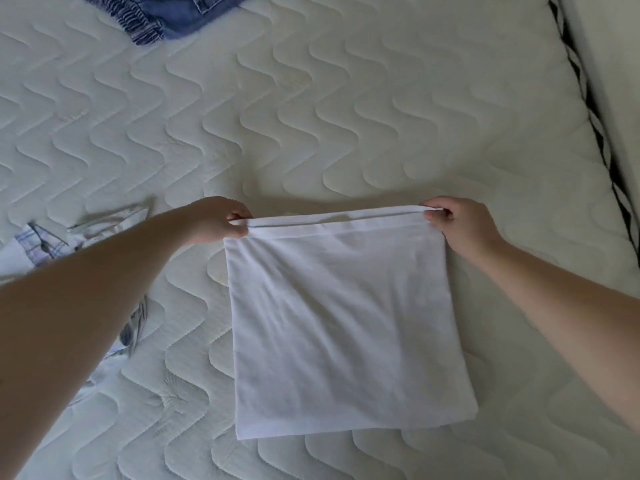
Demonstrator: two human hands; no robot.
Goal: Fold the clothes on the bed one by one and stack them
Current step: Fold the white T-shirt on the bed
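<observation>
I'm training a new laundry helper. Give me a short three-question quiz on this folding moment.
1. True or false: both hands pinch the white garment's far edge.
2. Which garment lies at the mattress's far left: A denim, B towel, C sock?
3. What lies under the left arm?

Key:
1. True: left hand and right hand each pinch a far corner.
2. A, the denim garment.
3. A plaid garment.

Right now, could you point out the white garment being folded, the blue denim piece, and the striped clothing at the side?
white garment (349,327), head view, middle of its flat folded panel.
blue denim piece (180,15), head view, denim beside the gathered waistband.
striped clothing (45,242), head view, checked patch left of the forearm.
</observation>
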